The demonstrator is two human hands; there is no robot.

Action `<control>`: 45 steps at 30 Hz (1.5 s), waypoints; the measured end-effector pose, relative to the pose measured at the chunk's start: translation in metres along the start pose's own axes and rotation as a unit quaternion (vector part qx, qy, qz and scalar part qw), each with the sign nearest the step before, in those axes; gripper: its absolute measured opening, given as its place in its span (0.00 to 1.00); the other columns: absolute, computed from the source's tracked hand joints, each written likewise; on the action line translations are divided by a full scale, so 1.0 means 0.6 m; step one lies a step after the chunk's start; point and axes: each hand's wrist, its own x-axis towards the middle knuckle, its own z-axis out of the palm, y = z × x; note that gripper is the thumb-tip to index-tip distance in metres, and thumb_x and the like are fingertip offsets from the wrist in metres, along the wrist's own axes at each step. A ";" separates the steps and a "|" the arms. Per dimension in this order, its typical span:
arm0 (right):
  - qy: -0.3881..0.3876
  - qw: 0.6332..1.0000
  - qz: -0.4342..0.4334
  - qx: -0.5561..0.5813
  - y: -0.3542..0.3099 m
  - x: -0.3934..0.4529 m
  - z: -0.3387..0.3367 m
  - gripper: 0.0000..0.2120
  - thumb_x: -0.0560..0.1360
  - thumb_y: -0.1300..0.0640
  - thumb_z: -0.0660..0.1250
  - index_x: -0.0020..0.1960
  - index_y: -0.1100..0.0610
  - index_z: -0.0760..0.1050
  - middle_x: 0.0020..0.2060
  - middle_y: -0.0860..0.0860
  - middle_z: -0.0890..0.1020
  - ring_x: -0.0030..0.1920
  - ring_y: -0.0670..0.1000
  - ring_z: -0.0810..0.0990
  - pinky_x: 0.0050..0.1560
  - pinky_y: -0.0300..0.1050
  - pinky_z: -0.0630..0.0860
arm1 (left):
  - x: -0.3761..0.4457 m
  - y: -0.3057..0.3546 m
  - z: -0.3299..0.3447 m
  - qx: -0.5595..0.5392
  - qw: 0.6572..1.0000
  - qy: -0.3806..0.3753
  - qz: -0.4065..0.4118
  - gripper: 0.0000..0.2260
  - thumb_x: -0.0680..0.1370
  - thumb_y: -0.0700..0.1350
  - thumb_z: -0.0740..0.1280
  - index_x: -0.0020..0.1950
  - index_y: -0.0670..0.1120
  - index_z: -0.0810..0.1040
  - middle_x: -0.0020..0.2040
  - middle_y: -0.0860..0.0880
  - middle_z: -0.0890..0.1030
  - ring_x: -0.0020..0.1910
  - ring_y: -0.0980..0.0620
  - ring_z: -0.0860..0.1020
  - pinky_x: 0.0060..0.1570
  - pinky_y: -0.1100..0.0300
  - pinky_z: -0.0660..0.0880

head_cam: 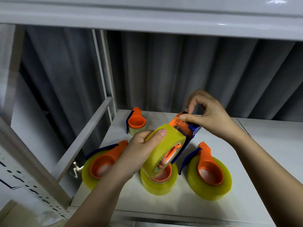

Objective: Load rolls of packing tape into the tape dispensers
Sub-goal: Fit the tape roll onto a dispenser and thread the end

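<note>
A yellowish roll of packing tape (pixel 165 145) sits in an orange and blue tape dispenser (pixel 188 128), held up above the white shelf (pixel 164 203). My left hand (pixel 141 153) grips the roll, thumb on its outer face and fingers through the core. My right hand (pixel 208 115) pinches the free tape end at the dispenser's orange front. Below lie three loaded dispensers: one at the left (pixel 101 164), one in the middle (pixel 159 182) partly hidden by the held roll, one at the right (pixel 209 174).
A smaller loaded dispenser (pixel 136 123) stands at the back of the shelf. White rack posts (pixel 105 71) and a slanted bar (pixel 85 138) rise at the left. A grey corrugated wall (pixel 180 71) is behind, and an upper shelf (pixel 147 17) hangs overhead.
</note>
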 end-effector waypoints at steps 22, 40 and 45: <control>0.163 0.980 0.040 -0.109 -0.013 -0.039 0.034 0.09 0.71 0.50 0.72 0.37 0.53 0.77 0.37 0.34 0.76 0.48 0.46 0.73 0.48 0.39 0.70 | -0.001 -0.006 0.013 0.010 0.999 0.043 0.032 0.17 0.78 0.51 0.63 0.46 0.36 0.78 0.28 0.42 0.80 0.26 0.49 0.78 0.30 0.60 0.78; 0.129 0.984 0.094 -0.079 -0.008 -0.038 0.030 0.09 0.72 0.54 0.72 0.37 0.56 0.75 0.41 0.45 0.83 0.48 0.45 0.75 0.45 0.32 0.70 | 0.002 -0.021 0.002 0.018 0.999 -0.030 0.024 0.10 0.79 0.45 0.61 0.52 0.39 0.77 0.38 0.39 0.84 0.36 0.46 0.82 0.42 0.53 0.81; 0.135 0.982 0.103 -0.080 -0.012 -0.038 0.039 0.09 0.73 0.56 0.71 0.37 0.57 0.75 0.37 0.41 0.79 0.46 0.45 0.74 0.43 0.31 0.69 | 0.004 -0.032 0.014 0.020 0.997 0.048 0.051 0.12 0.78 0.47 0.64 0.43 0.38 0.75 0.31 0.38 0.79 0.29 0.43 0.78 0.36 0.51 0.79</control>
